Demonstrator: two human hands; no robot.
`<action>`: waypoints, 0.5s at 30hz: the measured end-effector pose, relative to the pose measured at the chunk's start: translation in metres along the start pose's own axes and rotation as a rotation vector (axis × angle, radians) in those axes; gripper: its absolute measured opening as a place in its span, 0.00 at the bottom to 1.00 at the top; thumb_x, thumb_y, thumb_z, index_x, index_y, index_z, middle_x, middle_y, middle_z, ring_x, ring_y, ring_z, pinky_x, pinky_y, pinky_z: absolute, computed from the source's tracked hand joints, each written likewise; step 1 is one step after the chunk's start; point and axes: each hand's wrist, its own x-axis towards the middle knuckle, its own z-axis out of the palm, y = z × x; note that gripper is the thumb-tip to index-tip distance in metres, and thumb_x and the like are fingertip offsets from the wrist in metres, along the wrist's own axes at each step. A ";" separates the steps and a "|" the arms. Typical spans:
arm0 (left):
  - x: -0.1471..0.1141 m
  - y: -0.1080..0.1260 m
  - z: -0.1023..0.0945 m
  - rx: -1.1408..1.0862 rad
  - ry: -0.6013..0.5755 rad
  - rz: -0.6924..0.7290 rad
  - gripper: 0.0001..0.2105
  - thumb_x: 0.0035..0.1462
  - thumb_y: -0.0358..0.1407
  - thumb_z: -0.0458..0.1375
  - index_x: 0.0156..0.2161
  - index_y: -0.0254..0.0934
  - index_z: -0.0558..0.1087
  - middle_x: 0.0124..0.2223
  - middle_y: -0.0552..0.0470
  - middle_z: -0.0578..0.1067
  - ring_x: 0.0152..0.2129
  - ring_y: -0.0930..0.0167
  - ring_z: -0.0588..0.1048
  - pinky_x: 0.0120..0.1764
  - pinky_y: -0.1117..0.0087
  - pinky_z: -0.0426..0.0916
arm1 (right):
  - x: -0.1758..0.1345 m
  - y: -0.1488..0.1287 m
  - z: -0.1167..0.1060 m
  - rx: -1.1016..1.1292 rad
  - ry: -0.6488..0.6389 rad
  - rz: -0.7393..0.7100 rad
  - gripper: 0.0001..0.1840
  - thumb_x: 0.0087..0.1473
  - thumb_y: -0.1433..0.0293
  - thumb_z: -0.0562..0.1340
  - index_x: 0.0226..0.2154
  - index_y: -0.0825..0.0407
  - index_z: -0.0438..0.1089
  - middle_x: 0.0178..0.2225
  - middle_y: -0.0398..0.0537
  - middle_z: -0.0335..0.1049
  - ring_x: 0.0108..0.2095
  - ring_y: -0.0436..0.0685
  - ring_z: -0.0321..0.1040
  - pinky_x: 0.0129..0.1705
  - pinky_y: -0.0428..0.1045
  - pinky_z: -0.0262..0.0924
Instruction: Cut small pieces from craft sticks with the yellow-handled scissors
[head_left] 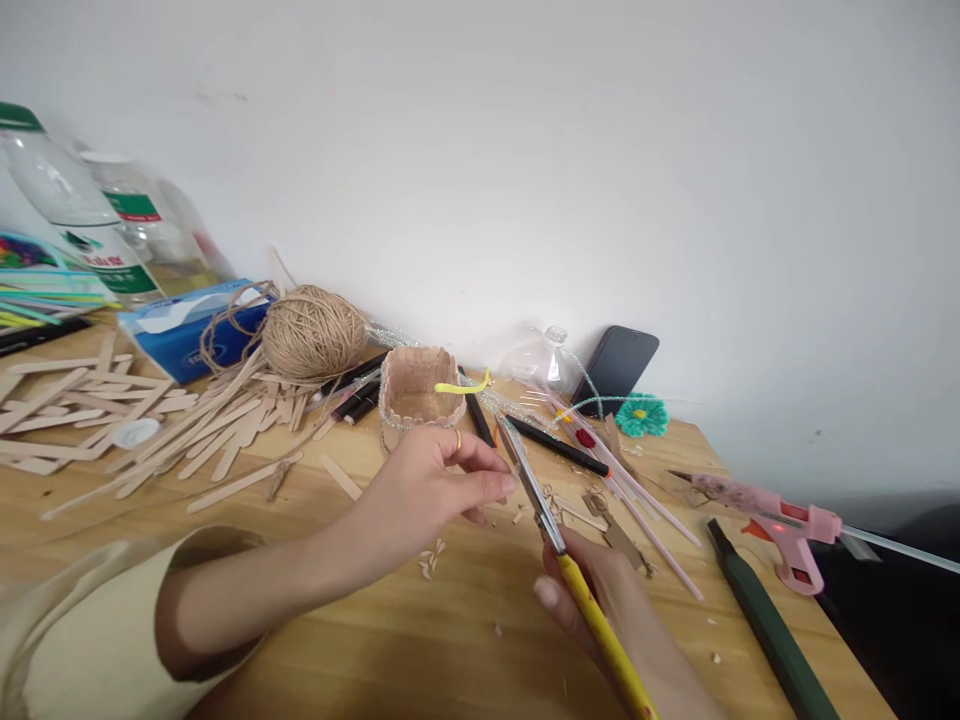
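Observation:
My left hand [427, 480] is over the table with thumb and fingers pinched together beside the scissor blades. Whatever sits in that pinch is too small to make out. Yellow-handled scissors [553, 538] are in my right hand [611, 590], their silver blades pointing up and away from me, close to my left fingertips. Just beyond my left hand stands a small basket [421, 385] made of wooden pieces, with silvery trim on its rim. A yellow pipe cleaner [463, 388] sticks out over the basket's right side.
Wooden craft sticks [217, 430], a twine ball [315, 332] and a blue tissue pack [202, 330] lie left. A phone [616, 365] leans on the wall behind a teal flower [641, 414]. A pink glue gun [780, 520] and dark green tool [769, 620] lie right.

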 end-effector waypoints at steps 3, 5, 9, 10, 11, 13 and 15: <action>-0.001 0.000 0.001 -0.026 0.002 -0.007 0.05 0.41 0.34 0.62 0.25 0.33 0.73 0.23 0.56 0.71 0.21 0.77 0.68 0.24 0.77 0.68 | 0.000 -0.001 -0.001 -0.009 -0.005 0.012 0.23 0.48 0.48 0.51 0.20 0.49 0.47 0.20 0.36 0.43 0.22 0.49 0.40 0.23 0.46 0.36; -0.001 -0.001 0.001 -0.044 0.001 -0.011 0.05 0.41 0.33 0.62 0.25 0.33 0.73 0.23 0.55 0.71 0.22 0.76 0.68 0.24 0.77 0.68 | 0.000 0.000 -0.003 -0.024 -0.012 0.006 0.21 0.49 0.51 0.52 0.20 0.49 0.47 0.20 0.37 0.43 0.22 0.49 0.40 0.23 0.45 0.37; 0.000 0.000 -0.001 -0.084 0.045 0.026 0.05 0.43 0.34 0.61 0.25 0.33 0.73 0.24 0.54 0.71 0.23 0.75 0.68 0.24 0.76 0.68 | -0.001 0.005 -0.003 -0.041 -0.011 -0.013 0.23 0.49 0.51 0.53 0.18 0.50 0.47 0.18 0.36 0.42 0.21 0.48 0.39 0.21 0.45 0.36; 0.000 0.001 -0.002 -0.087 0.066 0.046 0.06 0.43 0.35 0.61 0.25 0.33 0.73 0.25 0.54 0.71 0.23 0.75 0.68 0.24 0.76 0.68 | -0.001 0.007 -0.003 -0.028 0.005 -0.014 0.25 0.49 0.49 0.53 0.18 0.50 0.47 0.18 0.36 0.42 0.21 0.48 0.39 0.21 0.45 0.36; 0.000 0.002 -0.003 -0.083 0.083 0.067 0.06 0.44 0.35 0.61 0.25 0.33 0.73 0.25 0.54 0.71 0.24 0.75 0.67 0.25 0.75 0.68 | 0.000 0.010 -0.003 -0.005 0.021 -0.013 0.26 0.48 0.46 0.53 0.18 0.49 0.47 0.18 0.36 0.42 0.21 0.48 0.39 0.20 0.45 0.35; 0.001 0.002 -0.004 -0.058 0.094 0.091 0.06 0.45 0.35 0.61 0.26 0.33 0.73 0.26 0.53 0.71 0.25 0.74 0.67 0.25 0.75 0.68 | 0.000 0.015 -0.002 0.060 0.027 -0.023 0.28 0.47 0.42 0.50 0.19 0.49 0.48 0.18 0.37 0.43 0.19 0.48 0.41 0.20 0.45 0.35; 0.001 0.002 -0.005 -0.039 0.087 0.109 0.06 0.45 0.35 0.61 0.27 0.34 0.73 0.27 0.53 0.70 0.25 0.74 0.67 0.25 0.75 0.68 | 0.001 0.020 -0.001 0.131 0.009 -0.046 0.29 0.48 0.40 0.47 0.19 0.49 0.50 0.17 0.37 0.45 0.18 0.48 0.43 0.20 0.46 0.37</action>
